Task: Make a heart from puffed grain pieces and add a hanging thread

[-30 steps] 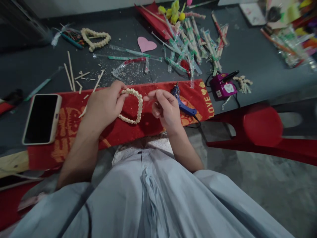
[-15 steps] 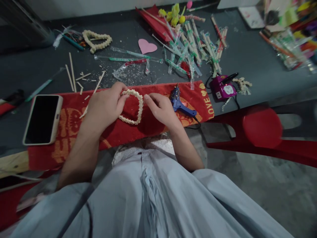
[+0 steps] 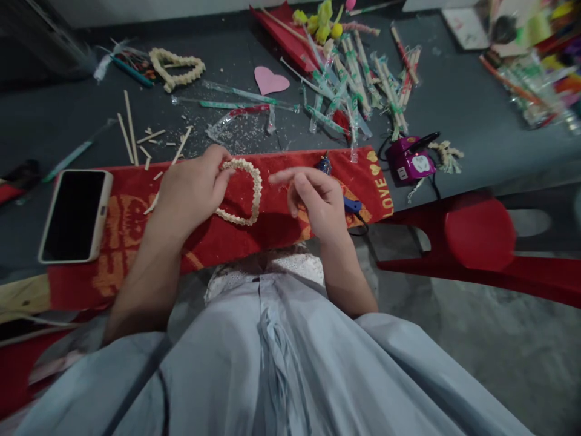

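My left hand (image 3: 190, 191) is closed on the left side of a cream beaded heart frame (image 3: 249, 194) that rests on a red towel (image 3: 136, 224). To the right of the heart, my right hand (image 3: 315, 200) hovers with its fingers loosely spread and nothing in them; it is slightly blurred. A blue glue gun (image 3: 347, 203) lies on the towel just behind that hand, partly hidden by it.
A phone (image 3: 75, 215) lies face up at the towel's left end. Behind are wooden sticks (image 3: 129, 130), a second cream heart (image 3: 177, 68), a pink paper heart (image 3: 270, 80), wrapped chopsticks (image 3: 358, 82) and a purple device (image 3: 411, 160). A red plastic stool (image 3: 481, 236) stands right.
My right hand touched the heart's right edge half a second ago and has now pulled away to the right with fingers opened. The left hand keeps its hold.
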Tool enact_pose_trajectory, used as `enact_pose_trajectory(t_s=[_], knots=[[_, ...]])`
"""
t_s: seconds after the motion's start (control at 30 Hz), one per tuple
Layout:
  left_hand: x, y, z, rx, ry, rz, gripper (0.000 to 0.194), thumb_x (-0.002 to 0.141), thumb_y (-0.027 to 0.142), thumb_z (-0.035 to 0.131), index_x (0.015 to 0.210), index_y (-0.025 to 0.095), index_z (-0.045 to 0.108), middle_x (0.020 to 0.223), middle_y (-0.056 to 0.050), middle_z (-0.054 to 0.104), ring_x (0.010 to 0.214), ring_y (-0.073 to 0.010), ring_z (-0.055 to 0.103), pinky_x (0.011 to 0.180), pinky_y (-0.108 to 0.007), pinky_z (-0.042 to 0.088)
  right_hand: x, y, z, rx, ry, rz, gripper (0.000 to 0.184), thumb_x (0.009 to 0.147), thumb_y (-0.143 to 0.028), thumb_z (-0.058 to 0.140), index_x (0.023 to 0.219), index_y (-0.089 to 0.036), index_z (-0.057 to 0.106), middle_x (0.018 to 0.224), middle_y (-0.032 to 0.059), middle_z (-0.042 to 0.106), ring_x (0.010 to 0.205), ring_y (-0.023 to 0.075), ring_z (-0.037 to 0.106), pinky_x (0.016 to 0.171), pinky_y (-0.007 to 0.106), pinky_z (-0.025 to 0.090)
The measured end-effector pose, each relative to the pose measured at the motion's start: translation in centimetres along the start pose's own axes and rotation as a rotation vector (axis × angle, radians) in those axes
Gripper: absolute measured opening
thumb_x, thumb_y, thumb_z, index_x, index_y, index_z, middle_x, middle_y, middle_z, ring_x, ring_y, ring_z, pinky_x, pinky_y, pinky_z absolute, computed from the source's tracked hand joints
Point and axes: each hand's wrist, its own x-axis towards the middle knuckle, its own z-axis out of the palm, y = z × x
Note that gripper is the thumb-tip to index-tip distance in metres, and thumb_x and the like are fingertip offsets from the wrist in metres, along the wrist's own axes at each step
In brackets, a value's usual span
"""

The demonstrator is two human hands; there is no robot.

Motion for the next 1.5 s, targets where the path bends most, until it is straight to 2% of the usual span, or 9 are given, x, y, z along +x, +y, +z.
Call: enact_pose_trajectory(t_s=[0.07, 0.2, 0.47, 0.6, 0.73, 0.8, 1.07, 1.37, 1.5], knots=[[0.0, -0.4, 0.2, -0.024, 0.009, 0.014, 0.038, 0.106, 0.042, 0.046, 0.136, 0.028, 0.063, 0.111, -0.008, 0.077, 0.114, -0.0323, 0.074, 0.101, -0.043, 0.053, 0.6, 0.5, 0.4, -0.114, 0.064, 0.014, 0.06, 0.099, -0.077, 0.052, 0.109, -0.023, 0.076, 0.097, 0.0064, 0.076, 0.068, 0.0147, 0.061, 0.062, 0.029, 0.05], [0.0, -1.1, 0.6, -0.038, 0.068, 0.095, 0.037, 0.107, 0.044, 0.045, 0.136, 0.03, 0.063, 0.108, -0.005, 0.078, 0.111, -0.0288, 0.074, 0.098, -0.039, 0.054, 1.7, 1.8, 0.9, -0.268, -0.001, 0.021, 0.047, 0.1, -0.062, 0.061, 0.108, -0.019, 0.077, 0.099, 0.0083, 0.077, 0.091, 0.0209, 0.07, 0.078, 0.031, 0.054], [-0.1, -1.0, 0.5, 0.007, 0.049, 0.082, 0.036, 0.108, 0.043, 0.043, 0.134, 0.029, 0.064, 0.108, -0.006, 0.079, 0.103, -0.0293, 0.076, 0.092, -0.04, 0.056, 2.7, 2.5, 1.2, -0.232, -0.13, 0.038, 0.025, 0.096, -0.04, 0.065, 0.088, -0.018, 0.072, 0.081, 0.0016, 0.072, 0.073, 0.0143, 0.06, 0.071, 0.028, 0.045], [-0.2, -0.9, 0.4, 0.006, 0.064, 0.109, 0.036, 0.109, 0.044, 0.042, 0.136, 0.031, 0.063, 0.105, -0.005, 0.079, 0.102, -0.0276, 0.076, 0.092, -0.038, 0.055, 3.0, 2.6, 0.9, -0.279, -0.008, 0.016, 0.024, 0.098, -0.039, 0.063, 0.087, -0.019, 0.067, 0.081, 0.0008, 0.069, 0.071, 0.0133, 0.058, 0.071, 0.028, 0.044], [-0.3, -0.2, -0.1, 0.051, -0.025, 0.012, 0.039, 0.109, 0.043, 0.04, 0.139, 0.027, 0.06, 0.113, -0.009, 0.077, 0.111, -0.0315, 0.075, 0.098, -0.042, 0.053, 3.5, 2.7, -0.3, -0.239, 0.24, -0.027, 0.031, 0.103, -0.048, 0.059, 0.093, -0.02, 0.068, 0.085, 0.0018, 0.068, 0.073, 0.0133, 0.058, 0.071, 0.028, 0.047], [-0.4, 0.2, -0.3, 0.051, -0.047, -0.019, 0.04, 0.109, 0.042, 0.04, 0.141, 0.027, 0.059, 0.116, -0.01, 0.077, 0.115, -0.0326, 0.073, 0.101, -0.043, 0.052, 3.7, 2.5, -0.7, -0.215, 0.277, -0.033, 0.034, 0.103, -0.052, 0.059, 0.096, -0.02, 0.07, 0.086, 0.0024, 0.068, 0.075, 0.0139, 0.059, 0.07, 0.028, 0.047], [-0.4, 0.0, 0.1, 0.004, -0.003, 0.01, 0.037, 0.106, 0.043, 0.043, 0.135, 0.028, 0.061, 0.112, -0.008, 0.078, 0.113, -0.0324, 0.075, 0.1, -0.042, 0.053, 3.7, 1.6, 0.5, -0.115, -0.107, 0.065, 0.039, 0.088, -0.056, 0.075, 0.087, -0.017, 0.076, 0.081, 0.0032, 0.073, 0.079, 0.0161, 0.062, 0.075, 0.03, 0.051], [-0.6, -0.1, 0.1, 0.003, 0.011, 0.072, 0.035, 0.107, 0.044, 0.042, 0.132, 0.03, 0.063, 0.114, -0.006, 0.079, 0.109, -0.03, 0.076, 0.096, -0.037, 0.054, 4.0, 1.2, 0.5, -0.177, -0.173, 0.059, 0.032, 0.09, -0.05, 0.071, 0.082, -0.019, 0.068, 0.082, 0.0017, 0.07, 0.08, 0.0156, 0.059, 0.076, 0.029, 0.049], [-0.7, 0.0, 0.0, 0.003, 0.009, 0.074, 0.034, 0.108, 0.045, 0.042, 0.131, 0.03, 0.062, 0.112, -0.007, 0.079, 0.106, -0.03, 0.076, 0.094, -0.037, 0.053, 4.0, 1.3, 0.3, -0.245, -0.056, 0.048, 0.027, 0.097, -0.045, 0.065, 0.085, -0.021, 0.062, 0.084, 0.0014, 0.066, 0.08, 0.0147, 0.059, 0.074, 0.028, 0.048]])
